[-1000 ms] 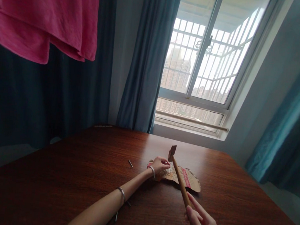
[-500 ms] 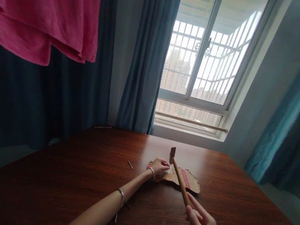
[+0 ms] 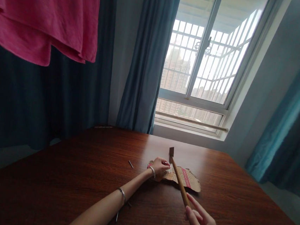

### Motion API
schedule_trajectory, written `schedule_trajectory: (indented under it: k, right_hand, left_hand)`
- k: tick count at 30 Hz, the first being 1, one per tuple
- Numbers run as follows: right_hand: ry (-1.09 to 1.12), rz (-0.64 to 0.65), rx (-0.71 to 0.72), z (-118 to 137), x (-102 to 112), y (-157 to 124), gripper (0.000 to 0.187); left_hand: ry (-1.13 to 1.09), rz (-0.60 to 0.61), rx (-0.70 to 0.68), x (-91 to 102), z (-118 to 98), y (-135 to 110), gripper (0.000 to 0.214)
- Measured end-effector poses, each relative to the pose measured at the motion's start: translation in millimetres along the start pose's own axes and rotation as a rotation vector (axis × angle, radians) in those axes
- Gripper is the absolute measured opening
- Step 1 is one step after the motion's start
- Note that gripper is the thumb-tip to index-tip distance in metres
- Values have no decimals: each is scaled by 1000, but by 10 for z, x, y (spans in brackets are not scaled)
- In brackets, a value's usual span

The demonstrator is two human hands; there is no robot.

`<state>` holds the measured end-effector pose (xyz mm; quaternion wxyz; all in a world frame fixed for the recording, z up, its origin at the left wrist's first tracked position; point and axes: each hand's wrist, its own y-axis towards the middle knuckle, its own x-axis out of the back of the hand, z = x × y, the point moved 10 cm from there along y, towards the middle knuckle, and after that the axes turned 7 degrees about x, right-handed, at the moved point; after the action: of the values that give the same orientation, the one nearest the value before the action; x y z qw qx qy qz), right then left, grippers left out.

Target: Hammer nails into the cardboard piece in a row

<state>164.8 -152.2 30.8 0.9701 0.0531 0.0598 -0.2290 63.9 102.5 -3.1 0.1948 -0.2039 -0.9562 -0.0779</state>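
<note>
View from the wearer's head, looking forward and down: two bare arms reach over a glossy reddish-brown wood-grain counter [image 3: 53, 181]. The left hand [image 3: 160, 166] is at the left part of a flat, tan, cardboard-like piece [image 3: 194, 184], which lies on the counter beyond the person. The piece has a curved right end, dark speckles and a pink patterned band. The left grip has its fingertips drawn together near the speckled area; whether something slim is pinched there cannot be told. The left arm wears a silver bangle at the wrist and another silver band [image 3: 122, 195] on the forearm.

The right hand [image 3: 204, 222] has its grip closed around the lower end of a hammer [image 3: 180, 186] with a long tan wooden handle and a brownish block-shaped head. The hammer slants up and away across the piece, its head near the left fingertips; whether the head touches anything is unclear.

A short, thin metal rod [image 3: 131, 164] lies left of the piece; two more slim rods show beside the left forearm, partly hidden. Behind are blue curtains [image 3: 146, 62], a barred window [image 3: 200, 60] and a hanging pink cloth [image 3: 45, 17].
</note>
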Motion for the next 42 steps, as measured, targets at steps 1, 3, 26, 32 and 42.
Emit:
schedule_trajectory:
  k: [1, 3, 26, 32, 42]
  right_hand:
    - [-3, 4, 1, 2, -2, 2, 73]
    - [3, 4, -4, 7, -6, 5, 72]
    - [60, 28, -47, 109, -65, -28, 74]
    - [59, 31, -60, 99, -29, -32, 73]
    - [70, 18, -27, -5, 8, -1, 74]
  left_hand:
    - [8, 0, 1, 0, -3, -3, 25]
    - [17, -4, 2, 5, -11, -10, 25]
    - [35, -7, -33, 6, -17, -23, 25]
    - [58, -8, -10, 16, -11, -27, 23]
    - [147, -42, -27, 27, -61, -43, 24]
